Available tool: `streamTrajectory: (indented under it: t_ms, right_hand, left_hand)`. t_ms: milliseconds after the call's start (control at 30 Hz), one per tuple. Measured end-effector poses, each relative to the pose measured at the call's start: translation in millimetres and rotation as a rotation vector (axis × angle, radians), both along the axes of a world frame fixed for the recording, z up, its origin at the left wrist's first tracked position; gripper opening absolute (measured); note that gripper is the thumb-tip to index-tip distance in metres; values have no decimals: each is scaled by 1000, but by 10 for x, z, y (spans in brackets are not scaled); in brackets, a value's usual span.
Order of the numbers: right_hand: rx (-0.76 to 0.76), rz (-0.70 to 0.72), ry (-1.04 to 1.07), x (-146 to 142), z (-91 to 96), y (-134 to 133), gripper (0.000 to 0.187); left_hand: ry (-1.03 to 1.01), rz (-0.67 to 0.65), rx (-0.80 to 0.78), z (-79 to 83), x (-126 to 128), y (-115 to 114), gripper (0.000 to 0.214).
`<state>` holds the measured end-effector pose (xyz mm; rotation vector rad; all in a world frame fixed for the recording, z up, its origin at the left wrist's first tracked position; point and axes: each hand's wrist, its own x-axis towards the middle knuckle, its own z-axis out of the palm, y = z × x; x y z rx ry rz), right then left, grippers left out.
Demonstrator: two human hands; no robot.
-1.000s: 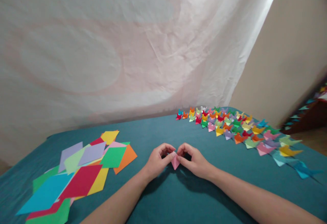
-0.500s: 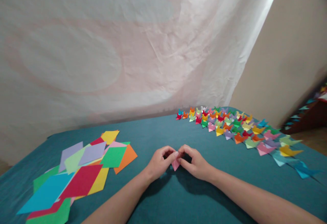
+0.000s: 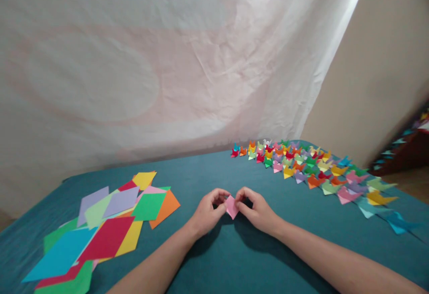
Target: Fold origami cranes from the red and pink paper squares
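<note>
A small piece of pink folded paper [image 3: 231, 207], shaped like a diamond with one corner pointing down, is held just above the table between my two hands. My left hand [image 3: 212, 207] pinches its left side between thumb and fingers. On the opposite side, my right hand [image 3: 254, 207] grips the edge with thumb and index finger. Most of the paper's front face shows; its back and the far fingertips are hidden.
Loose coloured paper sheets [image 3: 107, 236] lie overlapping on the left of the teal tablecloth [image 3: 201, 173]. Rows of small folded paper birds [image 3: 315, 181] stand along the right and far right. A pale cloth sheet [image 3: 187, 75] hangs behind the table.
My left thumb has drawn back from the paper's front, and the fingertips have moved apart toward its sides. More of the pink face shows now, slightly higher than before.
</note>
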<state>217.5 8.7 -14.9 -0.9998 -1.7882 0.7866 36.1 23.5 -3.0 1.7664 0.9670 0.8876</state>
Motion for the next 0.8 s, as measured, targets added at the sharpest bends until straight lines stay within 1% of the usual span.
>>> streamTrajectory:
  t_ms: [100,233,367,500,600,800]
  right_hand:
    - [-20,-40,-15,21,-25,31,9]
    - [-36,-43,-46,54,-33,61,13]
    - [-16,-18,-99,77,-35,84,16]
    - [50,19,-195,87,-59,108,19]
    - [95,27,-261,90,-74,114,20]
    - [162,6,-335,84,-82,104,15]
  left_hand:
    - [-42,25,12,-39,-10,22,30]
    - [-44,-8,29,-56,-29,40,24]
    - [106,30,137,-39,-65,52,16]
    - [252,61,265,-29,-87,38,19]
    - [327,35,343,-38,-87,14,21]
    - [469,-26,494,-27,-107,-17,22]
